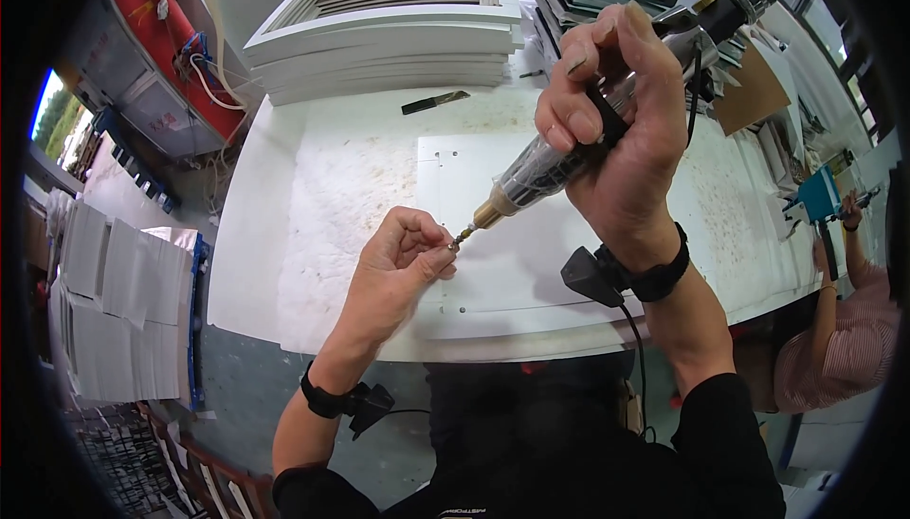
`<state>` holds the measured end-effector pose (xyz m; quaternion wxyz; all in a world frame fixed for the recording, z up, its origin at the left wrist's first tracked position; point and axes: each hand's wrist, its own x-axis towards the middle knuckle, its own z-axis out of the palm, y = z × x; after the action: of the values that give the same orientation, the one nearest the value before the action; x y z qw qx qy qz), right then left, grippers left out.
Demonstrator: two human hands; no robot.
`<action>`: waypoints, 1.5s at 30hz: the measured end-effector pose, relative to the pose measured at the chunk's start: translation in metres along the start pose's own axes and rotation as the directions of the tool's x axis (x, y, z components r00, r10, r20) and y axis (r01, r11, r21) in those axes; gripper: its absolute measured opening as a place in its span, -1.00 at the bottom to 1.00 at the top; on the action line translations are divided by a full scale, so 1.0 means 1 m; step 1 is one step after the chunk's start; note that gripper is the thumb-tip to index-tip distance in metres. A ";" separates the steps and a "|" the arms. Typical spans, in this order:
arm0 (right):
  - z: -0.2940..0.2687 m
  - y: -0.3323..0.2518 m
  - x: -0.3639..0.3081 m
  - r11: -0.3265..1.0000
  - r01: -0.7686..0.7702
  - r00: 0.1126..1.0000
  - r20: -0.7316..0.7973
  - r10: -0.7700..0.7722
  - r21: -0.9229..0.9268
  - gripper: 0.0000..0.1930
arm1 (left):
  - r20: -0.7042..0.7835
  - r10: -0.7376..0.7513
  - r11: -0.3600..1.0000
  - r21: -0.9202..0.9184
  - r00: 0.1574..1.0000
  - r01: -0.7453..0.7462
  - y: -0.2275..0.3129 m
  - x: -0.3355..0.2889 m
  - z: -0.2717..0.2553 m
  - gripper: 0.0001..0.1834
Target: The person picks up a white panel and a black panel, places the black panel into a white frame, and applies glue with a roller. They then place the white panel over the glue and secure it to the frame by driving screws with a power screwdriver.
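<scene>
Item: right hand (621, 130) closed around powered screwdriver (569, 159), bit meeting small screw (453, 245) pinched in left hand (403, 254) fingers above white panel (531, 263) on table (256, 254); screw not yet driven.

L forearm comes up from lower edge, bare below a dark sleeve, black strap on wrist. Your left hand (398, 254) curled loose, thumb + forefinger pinched tight at the tips, palm turned down. R forearm rises steeper, strap on wrist too. Your right hand (616, 130) sits higher, fist wrapped closed, thumb pressed along top, knuckles facing you.
</scene>
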<state>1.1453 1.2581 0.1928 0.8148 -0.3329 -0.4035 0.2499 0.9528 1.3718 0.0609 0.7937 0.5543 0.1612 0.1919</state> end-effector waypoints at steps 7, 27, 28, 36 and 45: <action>0.004 0.005 -0.001 0.999 0.016 1.000 0.022 -0.015 -0.039 -0.65 | 0.004 0.011 1.000 0.022 1.000 -0.011 0.004 -0.001 0.001 -0.80; 0.012 0.027 0.046 0.982 0.007 0.988 0.153 0.023 -0.190 -0.69 | -0.047 0.238 0.771 0.616 0.970 -0.160 0.022 0.054 -0.011 -0.80; 0.015 0.027 0.050 0.963 -0.047 0.981 0.169 0.095 -0.264 -0.71 | -0.017 0.257 0.741 0.646 0.966 -0.185 0.022 0.062 -0.014 -0.80; 0.013 0.079 0.074 0.944 0.086 0.973 0.233 -0.010 -0.319 -0.67 | -0.029 0.201 0.720 0.682 0.979 -0.128 0.021 0.088 -0.025 -0.78; 0.007 0.085 0.078 0.948 0.078 0.974 0.226 -0.006 -0.309 -0.66 | -0.066 0.150 0.744 0.664 0.987 -0.069 0.017 0.094 -0.028 -0.74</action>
<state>1.1712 1.3691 0.1709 0.7059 -0.4203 -0.5338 0.2000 1.0197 1.4455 0.0638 0.5239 0.7950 0.2309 0.2005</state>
